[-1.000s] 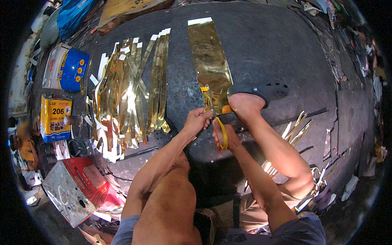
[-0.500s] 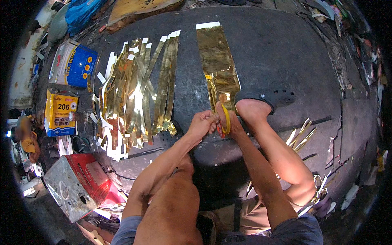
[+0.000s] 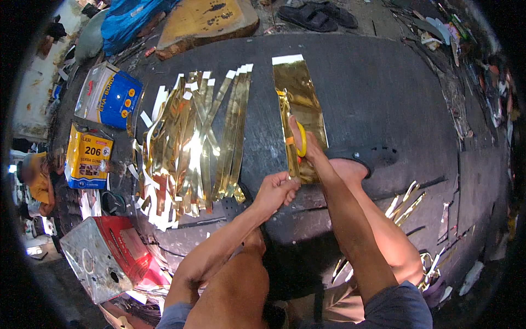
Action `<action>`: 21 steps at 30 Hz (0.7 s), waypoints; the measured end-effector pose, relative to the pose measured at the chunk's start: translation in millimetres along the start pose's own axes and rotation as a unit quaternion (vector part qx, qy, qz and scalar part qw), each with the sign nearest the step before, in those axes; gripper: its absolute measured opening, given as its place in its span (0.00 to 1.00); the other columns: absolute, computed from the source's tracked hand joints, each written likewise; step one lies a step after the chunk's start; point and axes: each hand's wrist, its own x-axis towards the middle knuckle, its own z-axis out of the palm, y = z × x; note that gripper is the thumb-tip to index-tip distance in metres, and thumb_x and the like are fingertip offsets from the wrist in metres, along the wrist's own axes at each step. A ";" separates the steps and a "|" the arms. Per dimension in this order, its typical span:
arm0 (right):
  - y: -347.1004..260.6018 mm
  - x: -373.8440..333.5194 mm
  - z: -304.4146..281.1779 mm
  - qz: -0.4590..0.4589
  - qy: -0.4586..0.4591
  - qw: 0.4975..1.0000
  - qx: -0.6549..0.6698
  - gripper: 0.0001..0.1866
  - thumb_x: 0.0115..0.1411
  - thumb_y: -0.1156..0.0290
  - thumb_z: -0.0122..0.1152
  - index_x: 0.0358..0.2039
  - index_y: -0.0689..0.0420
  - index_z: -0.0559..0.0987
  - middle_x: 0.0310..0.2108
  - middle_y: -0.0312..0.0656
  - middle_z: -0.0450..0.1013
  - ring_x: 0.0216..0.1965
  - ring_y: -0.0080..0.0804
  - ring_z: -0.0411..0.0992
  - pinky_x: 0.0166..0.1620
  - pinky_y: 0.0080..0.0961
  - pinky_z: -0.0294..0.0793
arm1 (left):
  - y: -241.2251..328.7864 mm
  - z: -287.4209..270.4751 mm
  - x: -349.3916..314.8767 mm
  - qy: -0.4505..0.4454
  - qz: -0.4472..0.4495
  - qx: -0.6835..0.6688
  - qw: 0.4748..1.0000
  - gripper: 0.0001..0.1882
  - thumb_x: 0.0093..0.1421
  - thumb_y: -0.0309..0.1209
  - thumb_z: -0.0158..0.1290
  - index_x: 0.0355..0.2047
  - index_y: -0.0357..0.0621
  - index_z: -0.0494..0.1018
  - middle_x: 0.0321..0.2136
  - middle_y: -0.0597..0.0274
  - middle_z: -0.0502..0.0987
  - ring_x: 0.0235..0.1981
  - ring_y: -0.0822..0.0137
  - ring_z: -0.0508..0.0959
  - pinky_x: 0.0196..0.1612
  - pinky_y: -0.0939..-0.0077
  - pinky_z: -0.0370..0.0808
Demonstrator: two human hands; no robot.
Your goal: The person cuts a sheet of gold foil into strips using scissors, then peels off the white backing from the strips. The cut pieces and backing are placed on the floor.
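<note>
A wide gold foil sheet with a white far edge lies on the dark board in front of me. Yellow-handled scissors are in my right hand, over the left part of this sheet. A narrow gold strip runs along the sheet's left side. My left hand pinches the strip's near end, its fingers closed. Where the blades lie on the foil is hard to make out. To the left, many cut gold strips lie side by side, some crossing and overlapping in a pile.
Blue and yellow tins stand at the left, with a red and grey metal can nearer me. A thick wooden block and dark sandals lie at the back. My foot in a dark clog is beside the sheet.
My right hand and the scissors have moved forward along the sheet, away from my left hand. The left hand now holds the strip's near end. The whole view has tilted slightly upward.
</note>
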 end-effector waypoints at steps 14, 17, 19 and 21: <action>-90.8 119.1 -5.4 -0.037 0.007 0.997 0.071 0.50 0.48 0.16 0.44 0.29 0.61 0.76 0.17 0.35 0.64 0.16 0.26 0.64 0.18 0.29 0.62 | 16.4 -8.5 -32.2 -0.031 0.024 0.025 0.999 0.11 0.68 0.35 0.53 0.30 0.45 0.74 0.19 0.73 0.72 0.19 0.82 0.70 0.22 0.86 0.67; -100.5 140.4 -0.3 -0.043 -0.008 0.997 0.062 0.48 0.48 0.16 0.45 0.26 0.59 0.74 0.16 0.34 0.64 0.14 0.25 0.64 0.17 0.27 0.63 | 14.2 -12.3 -41.0 0.000 0.027 0.024 0.999 0.14 0.69 0.34 0.51 0.27 0.40 0.72 0.17 0.67 0.72 0.17 0.77 0.70 0.22 0.80 0.67; -96.1 147.3 -7.8 -0.041 -0.018 0.997 0.057 0.47 0.48 0.16 0.45 0.25 0.57 0.73 0.15 0.34 0.64 0.13 0.24 0.64 0.16 0.26 0.64 | 17.9 -19.7 -42.9 0.018 0.020 0.046 0.999 0.14 0.69 0.34 0.51 0.26 0.40 0.72 0.17 0.67 0.72 0.17 0.77 0.70 0.22 0.80 0.66; -93.2 151.1 -13.7 -0.040 -0.028 0.997 0.060 0.46 0.48 0.16 0.45 0.23 0.56 0.72 0.15 0.33 0.64 0.12 0.24 0.65 0.16 0.25 0.64 | 9.7 -33.4 -43.1 0.021 0.009 0.065 0.998 0.13 0.69 0.35 0.51 0.29 0.43 0.74 0.18 0.70 0.73 0.19 0.80 0.71 0.23 0.84 0.69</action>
